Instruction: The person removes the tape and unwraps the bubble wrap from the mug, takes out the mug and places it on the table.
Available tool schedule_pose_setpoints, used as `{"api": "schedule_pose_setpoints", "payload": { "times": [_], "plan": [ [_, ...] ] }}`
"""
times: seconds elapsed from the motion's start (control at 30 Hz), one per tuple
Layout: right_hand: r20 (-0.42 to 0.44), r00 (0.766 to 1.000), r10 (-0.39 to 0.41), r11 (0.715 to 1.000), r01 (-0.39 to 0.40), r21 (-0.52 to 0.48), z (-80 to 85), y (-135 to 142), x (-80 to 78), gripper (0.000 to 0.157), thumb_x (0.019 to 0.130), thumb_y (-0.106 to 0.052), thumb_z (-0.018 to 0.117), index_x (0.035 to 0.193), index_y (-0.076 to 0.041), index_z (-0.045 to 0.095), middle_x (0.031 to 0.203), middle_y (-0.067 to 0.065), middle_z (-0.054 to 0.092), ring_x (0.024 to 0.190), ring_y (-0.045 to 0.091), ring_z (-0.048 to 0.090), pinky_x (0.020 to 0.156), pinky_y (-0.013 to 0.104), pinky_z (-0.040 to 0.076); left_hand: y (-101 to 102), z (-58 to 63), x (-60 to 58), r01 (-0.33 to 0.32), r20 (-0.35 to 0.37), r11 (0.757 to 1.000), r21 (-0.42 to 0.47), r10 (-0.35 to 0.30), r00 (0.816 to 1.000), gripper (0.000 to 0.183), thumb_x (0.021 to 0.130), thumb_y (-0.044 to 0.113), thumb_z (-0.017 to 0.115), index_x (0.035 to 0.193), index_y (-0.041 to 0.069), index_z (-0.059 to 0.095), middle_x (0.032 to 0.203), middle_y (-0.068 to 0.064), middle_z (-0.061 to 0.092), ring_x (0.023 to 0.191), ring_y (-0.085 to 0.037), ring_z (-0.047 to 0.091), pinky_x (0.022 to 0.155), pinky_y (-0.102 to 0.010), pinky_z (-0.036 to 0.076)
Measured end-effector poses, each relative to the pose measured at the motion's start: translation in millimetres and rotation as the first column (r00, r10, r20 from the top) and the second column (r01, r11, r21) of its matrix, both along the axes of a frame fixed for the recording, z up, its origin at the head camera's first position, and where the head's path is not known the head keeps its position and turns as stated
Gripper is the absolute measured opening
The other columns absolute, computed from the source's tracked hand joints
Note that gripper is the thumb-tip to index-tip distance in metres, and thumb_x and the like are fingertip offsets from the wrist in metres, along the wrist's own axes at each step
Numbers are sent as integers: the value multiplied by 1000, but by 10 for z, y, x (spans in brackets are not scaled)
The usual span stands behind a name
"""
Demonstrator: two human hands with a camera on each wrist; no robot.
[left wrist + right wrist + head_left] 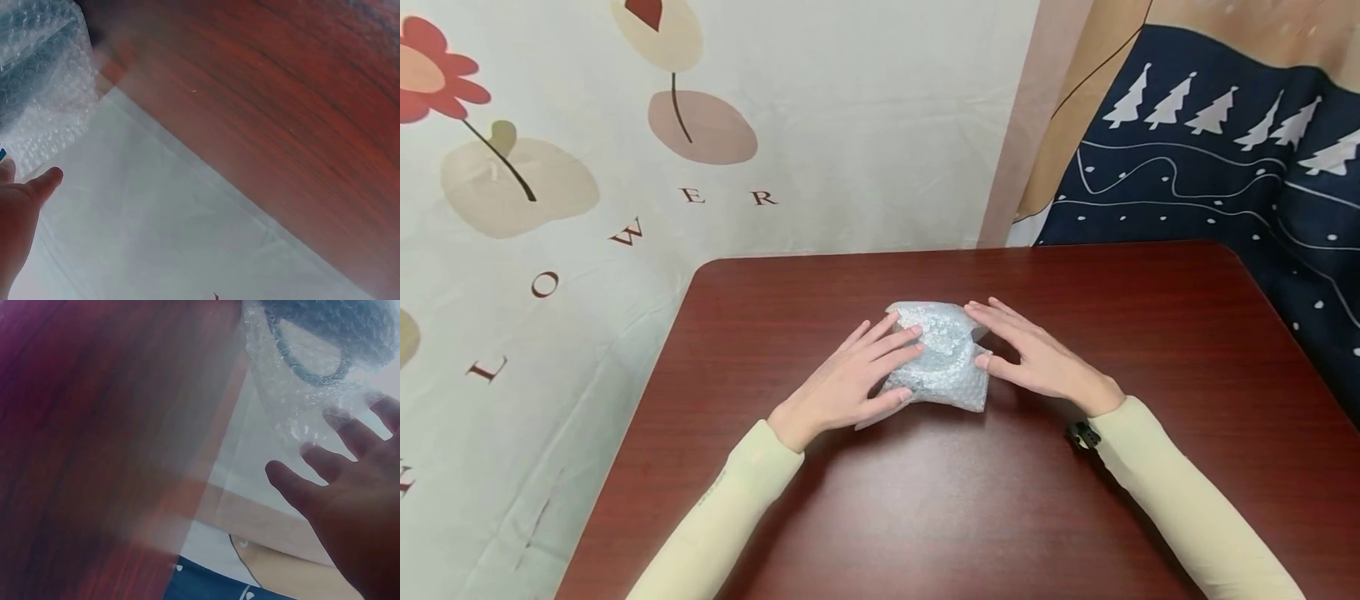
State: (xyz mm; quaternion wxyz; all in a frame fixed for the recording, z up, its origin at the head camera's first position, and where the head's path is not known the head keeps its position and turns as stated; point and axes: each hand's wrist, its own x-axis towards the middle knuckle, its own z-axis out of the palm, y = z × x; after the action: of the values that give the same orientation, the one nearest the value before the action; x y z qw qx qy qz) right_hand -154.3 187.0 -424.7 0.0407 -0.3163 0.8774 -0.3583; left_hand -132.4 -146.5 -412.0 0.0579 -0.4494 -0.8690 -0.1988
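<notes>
A bubble-wrapped package [951,358] lies on the table between the two hands. Through the clear wrap in the right wrist view shows a dark, rounded object with a curved loop [315,378] like a cup's handle. My left hand [853,375] rests on the package's left side, fingers spread and fairly straight. My right hand [1037,354] is at its right side, with extended fingertips at the upper right corner and the thumb at the right edge. In the left wrist view only part of the left hand [19,206] appears, beside the bubble wrap [50,81].
The dark red wooden table [880,517] has rounded far corners. Behind it hangs a pale cloth [865,150] with flowers and letters, and on the right a navy cloth [1195,183] with white trees. A small black device [1082,435] sits at the right wrist.
</notes>
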Motion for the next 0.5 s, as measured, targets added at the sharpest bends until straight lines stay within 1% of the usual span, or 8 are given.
{"api": "schedule_pose_setpoints", "payload": {
  "times": [0.17, 0.3, 0.4, 0.5],
  "plan": [
    [-73, 997, -23, 1000, 24, 6, 29, 8, 59, 72, 98, -39, 71, 161, -22, 40, 165, 2, 37, 157, 30, 20, 119, 63, 27, 20, -50, 20, -15, -32, 1000, 12, 16, 999, 55, 106, 47, 51, 151, 16, 55, 165, 2, 39, 158, -24, 18, 121, -61, 25],
    [-137, 990, -42, 999, 45, 15, 71, 16, 129, 73, 96, -39, 73, 160, -22, 43, 164, 1, 39, 156, 28, 24, 118, 62, 29, 40, -87, 37, -34, -66, 999, 30, 36, 997, 54, 107, 49, 49, 150, 17, 55, 163, 2, 41, 157, -24, 21, 121, -57, 28],
    [-203, 978, -54, 998, 58, 13, 87, 13, 194, 76, 92, -37, 78, 158, -19, 46, 162, 1, 42, 155, 26, 28, 120, 58, 29, 63, -112, 43, -44, -92, 998, 36, 47, 995, 54, 108, 49, 47, 150, 17, 56, 162, 1, 43, 157, -24, 23, 122, -54, 28],
    [-299, 953, -43, 999, 43, -9, 89, -13, 243, 76, 87, -34, 83, 153, -13, 52, 159, 6, 48, 151, 30, 35, 122, 51, 28, 81, -126, 50, -48, -113, 998, 41, 53, 992, 54, 108, 49, 47, 150, 16, 56, 161, -1, 44, 156, -25, 25, 123, -50, 28]
  ]
}}
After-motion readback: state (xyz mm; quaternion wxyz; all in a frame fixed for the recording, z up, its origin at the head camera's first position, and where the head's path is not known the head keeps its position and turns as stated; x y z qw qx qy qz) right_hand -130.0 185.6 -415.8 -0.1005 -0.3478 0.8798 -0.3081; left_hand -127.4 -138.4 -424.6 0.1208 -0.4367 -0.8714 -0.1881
